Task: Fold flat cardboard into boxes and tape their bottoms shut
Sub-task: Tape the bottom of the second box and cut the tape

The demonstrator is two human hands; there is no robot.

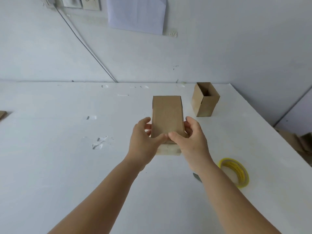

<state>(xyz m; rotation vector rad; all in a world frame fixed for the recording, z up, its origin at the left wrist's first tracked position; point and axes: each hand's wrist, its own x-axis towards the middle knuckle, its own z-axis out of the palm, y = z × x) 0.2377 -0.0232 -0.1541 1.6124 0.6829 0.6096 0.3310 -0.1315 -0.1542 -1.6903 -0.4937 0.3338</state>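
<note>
Your left hand and right hand clamp the cardboard box from both sides above the worktop, thumbs meeting on its near face. No printing shows on it. The wall sheets' writing is cut off, illegible. A 2nd box stands open behind; your right forearm partly hides the tape roll.

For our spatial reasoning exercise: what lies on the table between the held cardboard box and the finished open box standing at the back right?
In the head view, nothing: only bare white table separates the held box from the open box.
</note>
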